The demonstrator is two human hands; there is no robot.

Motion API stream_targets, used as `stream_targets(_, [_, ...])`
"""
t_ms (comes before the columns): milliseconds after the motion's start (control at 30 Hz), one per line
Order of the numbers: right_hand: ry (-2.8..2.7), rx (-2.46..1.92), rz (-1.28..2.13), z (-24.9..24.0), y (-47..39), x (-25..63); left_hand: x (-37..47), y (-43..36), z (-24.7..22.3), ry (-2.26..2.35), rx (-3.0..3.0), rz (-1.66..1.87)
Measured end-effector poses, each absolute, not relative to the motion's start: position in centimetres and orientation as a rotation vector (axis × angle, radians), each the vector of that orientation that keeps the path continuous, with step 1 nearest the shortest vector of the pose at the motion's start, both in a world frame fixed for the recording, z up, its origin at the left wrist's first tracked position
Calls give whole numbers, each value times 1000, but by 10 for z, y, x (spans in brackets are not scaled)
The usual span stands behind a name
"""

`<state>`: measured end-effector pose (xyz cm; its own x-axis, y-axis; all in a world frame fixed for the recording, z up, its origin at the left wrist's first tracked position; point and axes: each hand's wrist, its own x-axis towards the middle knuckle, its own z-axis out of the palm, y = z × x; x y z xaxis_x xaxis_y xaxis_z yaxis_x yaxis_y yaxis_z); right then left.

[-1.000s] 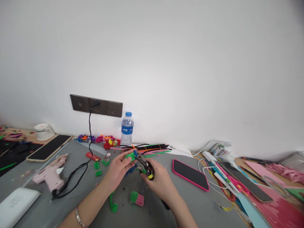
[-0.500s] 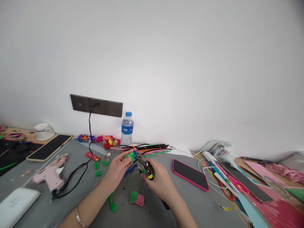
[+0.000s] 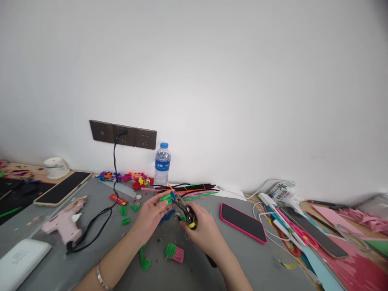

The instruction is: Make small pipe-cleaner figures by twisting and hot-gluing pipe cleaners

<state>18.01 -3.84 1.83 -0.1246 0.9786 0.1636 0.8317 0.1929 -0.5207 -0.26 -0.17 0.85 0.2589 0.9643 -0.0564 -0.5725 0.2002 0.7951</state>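
My left hand [image 3: 153,214] pinches a small green and blue pipe-cleaner piece [image 3: 165,199] between thumb and fingers. Wrapped around the handles of a pair of pliers [image 3: 187,211], my right hand [image 3: 203,228] holds the jaws against the blue end of that piece. Whether the jaws are fully closed is too small to tell. Below the hands lie a green and pink pipe-cleaner bundle [image 3: 175,253] and a green curled pipe cleaner [image 3: 144,262]. Under the held piece some blue pipe cleaner [image 3: 167,216] shows on the grey mat [image 3: 200,275].
Behind the hands are a pile of pipe cleaners [image 3: 194,189] and a water bottle [image 3: 162,165]. Leftward lie a pink glue gun [image 3: 65,222] with its black cord [image 3: 106,212] and a phone [image 3: 63,188]. A pink-cased phone [image 3: 243,223] and scissors [image 3: 303,236] are to the right.
Both hands stay in nearly the same place, with the pliers at the blue end of the held piece. Only very slight shifts show.
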Motion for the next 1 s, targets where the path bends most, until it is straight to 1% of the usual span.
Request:
stream_targets(167, [-2013,-1679,381,17,-38,181,-3,-1,7,651,757,1189])
stream_targets(1000, [-1995,-1698,458,20,-39,180,-5,-1,6,658,779,1166])
